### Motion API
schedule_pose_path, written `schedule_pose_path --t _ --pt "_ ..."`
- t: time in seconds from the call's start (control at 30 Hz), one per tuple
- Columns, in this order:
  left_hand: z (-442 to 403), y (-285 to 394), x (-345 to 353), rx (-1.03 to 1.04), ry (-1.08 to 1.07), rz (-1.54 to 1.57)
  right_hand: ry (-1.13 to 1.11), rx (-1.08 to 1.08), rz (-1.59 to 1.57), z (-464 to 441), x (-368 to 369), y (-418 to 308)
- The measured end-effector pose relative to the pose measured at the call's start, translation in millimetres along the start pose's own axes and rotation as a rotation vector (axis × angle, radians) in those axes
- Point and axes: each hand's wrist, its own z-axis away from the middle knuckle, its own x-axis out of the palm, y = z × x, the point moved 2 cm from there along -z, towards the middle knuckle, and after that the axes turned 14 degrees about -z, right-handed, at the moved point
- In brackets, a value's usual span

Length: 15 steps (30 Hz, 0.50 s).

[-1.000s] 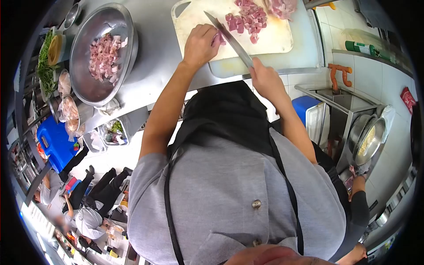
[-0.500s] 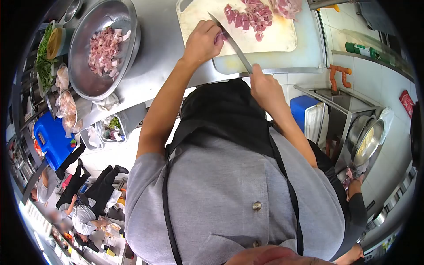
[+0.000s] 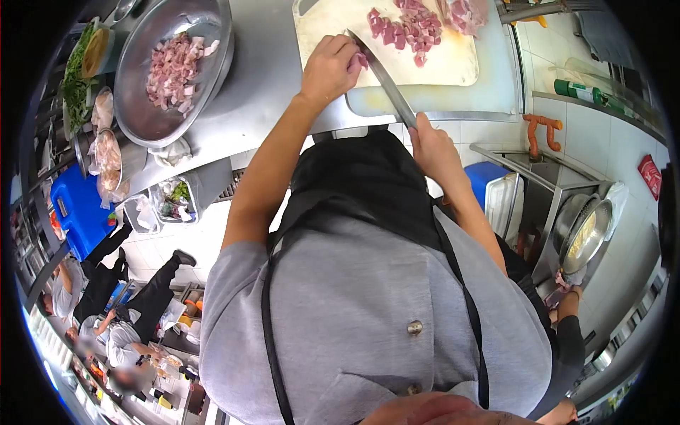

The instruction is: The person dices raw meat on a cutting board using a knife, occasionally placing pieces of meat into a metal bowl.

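My right hand (image 3: pixel 434 154) is closed around the handle of a long kitchen knife (image 3: pixel 386 81). Its blade slants up and left across the white cutting board (image 3: pixel 453 71), its tip beside my left fingers. My left hand (image 3: pixel 329 69) is curled at the board's left edge, pinching a small piece of pink meat (image 3: pixel 363 60) next to the blade. Further up the board lies a pile of diced meat (image 3: pixel 423 32). At the top right sits a larger piece of raw meat (image 3: pixel 464 15).
Left on the steel counter (image 3: pixel 265 78) stands a large metal bowl (image 3: pixel 134 120) holding diced meat. Bagged food (image 3: pixel 108 163) and greens (image 3: pixel 76 92) sit beyond it. A bin (image 3: pixel 177 202) stands below. Another person's arm (image 3: pixel 569 312) is at lower right; co-workers (image 3: pixel 127 340) stand lower left.
The knife and my right hand have shifted slightly right and toward my body. My left hand stays curled on the meat, barely moved. The whole view has tilted a little.
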Motion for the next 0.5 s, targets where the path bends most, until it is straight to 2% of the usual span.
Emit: schedule_pose_path --t 0.1,0.2,0.3,0.43,0.5 --pt "3 3 0 -0.061 -0.019 -0.028 0.072 -0.111 -0.037 -28 -7 -1" --pt "-1 10 -14 -0.152 -0.079 0.076 0.153 -0.089 -0.057 -42 -15 -15" --pt "-1 0 -23 -0.264 -0.048 0.189 0.112 -0.079 -0.078 -32 -21 -31" --pt "0 -4 -28 -0.21 -0.128 0.102 0.056 -0.052 -0.076 -7 -7 -37" --pt "0 -1 -25 -0.087 -0.153 0.069 0.001 -0.034 -0.026 0 0 -37"
